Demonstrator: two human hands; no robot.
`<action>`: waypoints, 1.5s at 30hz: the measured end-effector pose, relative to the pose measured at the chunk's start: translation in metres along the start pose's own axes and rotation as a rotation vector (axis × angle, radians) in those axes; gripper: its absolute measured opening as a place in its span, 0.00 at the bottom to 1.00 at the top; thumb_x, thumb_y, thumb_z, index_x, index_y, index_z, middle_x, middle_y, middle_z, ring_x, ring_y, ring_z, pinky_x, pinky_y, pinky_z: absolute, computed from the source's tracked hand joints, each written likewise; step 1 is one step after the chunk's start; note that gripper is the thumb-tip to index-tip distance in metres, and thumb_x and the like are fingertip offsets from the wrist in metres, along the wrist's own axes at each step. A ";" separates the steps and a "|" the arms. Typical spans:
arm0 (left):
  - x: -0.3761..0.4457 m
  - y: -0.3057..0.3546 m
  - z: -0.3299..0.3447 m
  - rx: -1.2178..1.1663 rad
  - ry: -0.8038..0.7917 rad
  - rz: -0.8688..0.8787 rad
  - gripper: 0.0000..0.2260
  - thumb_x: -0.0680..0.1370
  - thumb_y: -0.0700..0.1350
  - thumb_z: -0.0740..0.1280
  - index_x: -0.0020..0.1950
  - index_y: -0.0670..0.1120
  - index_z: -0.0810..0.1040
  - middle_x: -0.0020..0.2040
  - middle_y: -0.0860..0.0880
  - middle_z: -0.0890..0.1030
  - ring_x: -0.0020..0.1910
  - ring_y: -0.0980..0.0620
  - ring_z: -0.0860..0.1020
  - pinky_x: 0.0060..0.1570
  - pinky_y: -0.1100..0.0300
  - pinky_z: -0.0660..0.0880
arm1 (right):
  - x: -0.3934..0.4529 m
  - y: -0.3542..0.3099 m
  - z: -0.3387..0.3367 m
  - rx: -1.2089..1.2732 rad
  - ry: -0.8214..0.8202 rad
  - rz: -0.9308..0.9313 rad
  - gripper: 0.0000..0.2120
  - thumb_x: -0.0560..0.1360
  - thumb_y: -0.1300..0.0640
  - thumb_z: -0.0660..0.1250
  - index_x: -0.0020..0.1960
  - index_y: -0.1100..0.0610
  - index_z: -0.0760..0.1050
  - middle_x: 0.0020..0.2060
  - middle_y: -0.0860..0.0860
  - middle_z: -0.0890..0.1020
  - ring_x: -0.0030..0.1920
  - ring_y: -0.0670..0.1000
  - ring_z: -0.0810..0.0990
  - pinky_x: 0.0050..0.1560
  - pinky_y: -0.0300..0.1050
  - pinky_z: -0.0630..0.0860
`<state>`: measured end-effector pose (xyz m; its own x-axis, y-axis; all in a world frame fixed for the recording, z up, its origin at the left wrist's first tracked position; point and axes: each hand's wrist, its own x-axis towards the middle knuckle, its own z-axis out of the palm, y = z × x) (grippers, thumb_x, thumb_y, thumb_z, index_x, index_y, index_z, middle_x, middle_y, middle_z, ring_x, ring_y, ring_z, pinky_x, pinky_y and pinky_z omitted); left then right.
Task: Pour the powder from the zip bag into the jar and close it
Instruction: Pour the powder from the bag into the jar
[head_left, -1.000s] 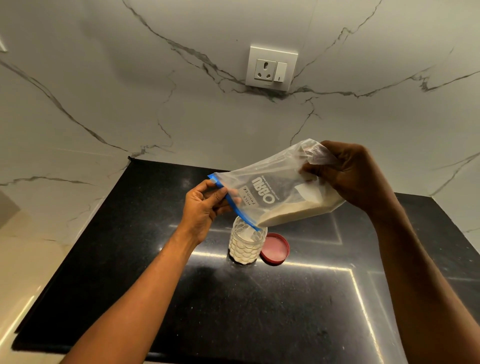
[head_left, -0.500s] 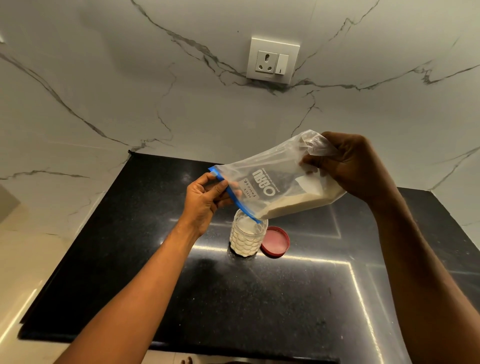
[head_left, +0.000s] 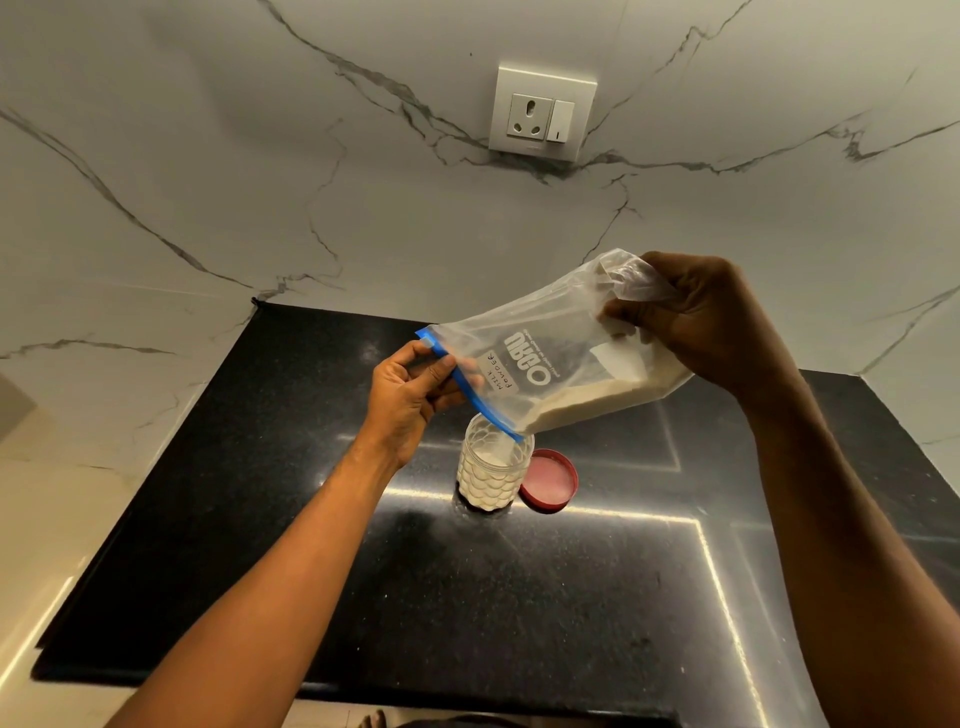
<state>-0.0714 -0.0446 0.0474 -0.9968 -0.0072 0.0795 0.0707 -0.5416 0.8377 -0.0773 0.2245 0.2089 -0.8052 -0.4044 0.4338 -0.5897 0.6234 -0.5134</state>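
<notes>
A clear zip bag (head_left: 550, 358) with a blue zip strip and a "milk powder" label is tilted mouth-down over the jar. Off-white powder lies along the bag's lower side and a thin stream runs from its low corner into the jar. My left hand (head_left: 410, 395) pinches the blue zip edge. My right hand (head_left: 701, 322) grips the bunched bottom end, raised higher. The clear patterned jar (head_left: 493, 473) stands open on the counter, largely filled with powder. Its red lid (head_left: 549, 480) lies flat just right of the jar, touching it or nearly so.
The black polished counter (head_left: 311, 571) sits in a corner of white veined marble walls. A wall socket with a switch (head_left: 543, 111) is above. The counter's front edge runs along the bottom, with toes visible below it.
The bag and both hands hold nearly the same pose. More powder has slid toward the bag's mouth and the level in the jar has risen slightly.
</notes>
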 end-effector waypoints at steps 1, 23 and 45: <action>0.000 0.000 0.000 0.000 0.000 0.000 0.11 0.76 0.41 0.69 0.58 0.45 0.80 0.55 0.44 0.86 0.54 0.42 0.85 0.47 0.52 0.84 | 0.000 0.000 0.000 0.001 0.001 -0.002 0.11 0.74 0.58 0.73 0.56 0.56 0.80 0.42 0.37 0.79 0.38 0.32 0.79 0.41 0.26 0.73; 0.002 0.000 0.002 0.025 0.021 -0.019 0.10 0.80 0.36 0.65 0.60 0.42 0.78 0.56 0.42 0.85 0.54 0.42 0.85 0.49 0.49 0.84 | 0.004 0.003 0.001 0.031 -0.001 0.017 0.11 0.74 0.58 0.74 0.55 0.59 0.81 0.41 0.44 0.82 0.36 0.35 0.80 0.39 0.31 0.74; 0.001 0.001 -0.004 0.015 -0.003 -0.008 0.13 0.76 0.41 0.69 0.60 0.45 0.79 0.57 0.44 0.85 0.56 0.41 0.84 0.48 0.51 0.84 | 0.006 -0.002 0.002 0.013 -0.004 0.016 0.12 0.74 0.57 0.73 0.56 0.59 0.81 0.42 0.45 0.82 0.38 0.38 0.80 0.41 0.35 0.75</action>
<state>-0.0724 -0.0482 0.0459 -0.9972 -0.0003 0.0742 0.0631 -0.5287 0.8465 -0.0812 0.2197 0.2110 -0.8149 -0.3972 0.4220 -0.5773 0.6210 -0.5302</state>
